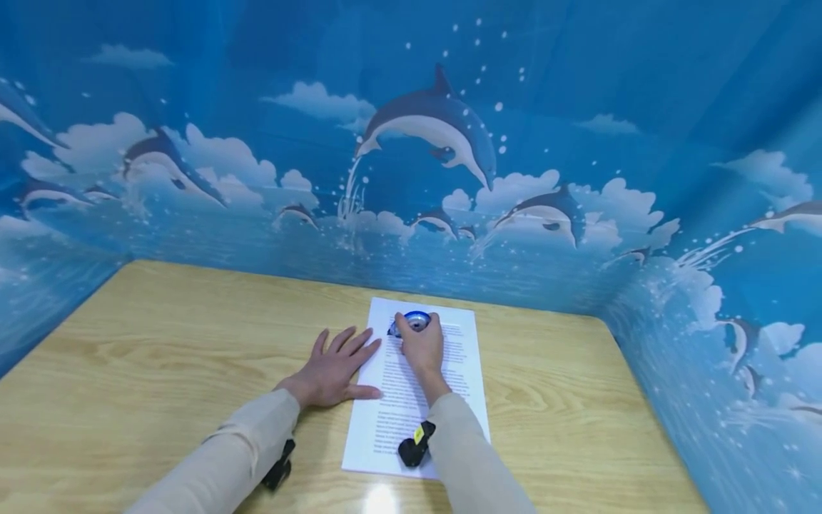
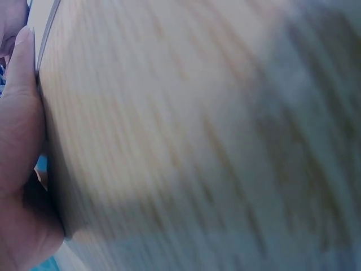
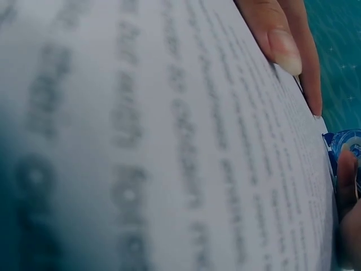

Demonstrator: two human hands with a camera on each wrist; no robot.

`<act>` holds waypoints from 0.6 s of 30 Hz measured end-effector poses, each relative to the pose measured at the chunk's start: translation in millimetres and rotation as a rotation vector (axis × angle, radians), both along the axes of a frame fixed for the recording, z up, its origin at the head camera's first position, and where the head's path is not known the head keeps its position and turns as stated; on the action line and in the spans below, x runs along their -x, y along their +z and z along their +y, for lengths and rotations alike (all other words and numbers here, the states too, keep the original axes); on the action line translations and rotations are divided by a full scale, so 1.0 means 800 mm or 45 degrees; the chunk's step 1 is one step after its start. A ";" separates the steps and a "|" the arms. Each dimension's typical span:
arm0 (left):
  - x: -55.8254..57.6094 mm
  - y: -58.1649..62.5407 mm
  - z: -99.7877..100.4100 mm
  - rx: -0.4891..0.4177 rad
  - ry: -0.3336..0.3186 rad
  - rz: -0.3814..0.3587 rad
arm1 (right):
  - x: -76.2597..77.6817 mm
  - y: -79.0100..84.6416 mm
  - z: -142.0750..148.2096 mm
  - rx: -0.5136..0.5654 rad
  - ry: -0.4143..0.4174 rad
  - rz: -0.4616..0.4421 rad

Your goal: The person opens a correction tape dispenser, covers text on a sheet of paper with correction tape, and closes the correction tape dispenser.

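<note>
My right hand (image 1: 425, 351) pinches a blue correction tape (image 1: 418, 318) between thumb and fingers, near the top of a printed sheet of paper (image 1: 361, 444). The tape's tip points left and rests at the upper lines of text. My left hand (image 1: 332, 373) lies flat with its fingers spread, fingertips and thumb on the sheet's left edge. In the right wrist view, the blue tape (image 3: 345, 137) shows at the right edge beside the thumb, and left-hand fingers (image 3: 276, 34) press the paper. The left wrist view shows mostly blurred wood grain and part of a hand.
The sheet lies on a light wood-grain table (image 1: 552, 385). A blue curtain (image 1: 257, 235) printed with dolphins and clouds surrounds the table's back and sides. Black wrist devices (image 1: 416, 445) are strapped at both sleeves; the right one hangs over the lower part of the page.
</note>
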State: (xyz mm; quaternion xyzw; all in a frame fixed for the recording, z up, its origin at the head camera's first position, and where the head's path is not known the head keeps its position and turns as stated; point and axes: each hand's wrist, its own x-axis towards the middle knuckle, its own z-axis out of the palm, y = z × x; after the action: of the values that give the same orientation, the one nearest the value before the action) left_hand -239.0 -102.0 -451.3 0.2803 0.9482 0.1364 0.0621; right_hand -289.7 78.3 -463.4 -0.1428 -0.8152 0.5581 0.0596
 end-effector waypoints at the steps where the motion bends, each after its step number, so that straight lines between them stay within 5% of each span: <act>1: 0.000 -0.001 0.000 -0.001 0.000 -0.001 | 0.000 -0.001 -0.001 -0.006 -0.003 0.003; 9: 0.001 0.001 0.002 0.026 -0.012 0.019 | -0.003 0.003 0.000 -0.040 0.029 0.142; 18: 0.001 0.001 0.000 0.044 0.006 0.007 | -0.001 0.008 -0.001 -0.035 0.101 0.107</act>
State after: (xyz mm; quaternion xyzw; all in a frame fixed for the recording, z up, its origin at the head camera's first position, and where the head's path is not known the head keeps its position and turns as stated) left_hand -240.0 -102.2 -450.7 0.2772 0.9513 0.1193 0.0638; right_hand -288.5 77.5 -457.2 -0.0860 -0.8245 0.5544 0.0736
